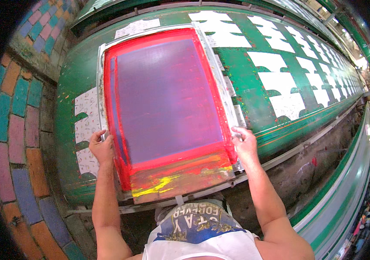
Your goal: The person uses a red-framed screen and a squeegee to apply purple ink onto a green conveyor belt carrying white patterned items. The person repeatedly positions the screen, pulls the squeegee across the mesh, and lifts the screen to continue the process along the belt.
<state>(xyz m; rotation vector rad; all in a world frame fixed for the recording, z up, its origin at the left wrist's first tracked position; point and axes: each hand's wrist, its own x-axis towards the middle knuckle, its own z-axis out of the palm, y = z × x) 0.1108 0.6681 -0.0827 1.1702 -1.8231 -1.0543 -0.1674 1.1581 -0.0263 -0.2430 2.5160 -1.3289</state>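
A large screen-printing frame (167,99) lies across the green table in front of me. Its purple mesh is bordered in red, and the near end is smeared with yellow and brown ink. My left hand (102,147) is closed on the frame's left edge near its front corner. On the opposite side, my right hand (244,145) grips the right edge at about the same height. Printed white fabric pieces (87,125) stick out from beneath the frame on the left. Whether the frame rests flat or is slightly lifted, I cannot tell.
Rows of white cut fabric pieces (280,91) lie along the long green table (247,99) to the right. A metal rail (289,158) runs along its near edge. Colored brick paving (20,143) lies at the left. Another long table (336,190) stands at lower right.
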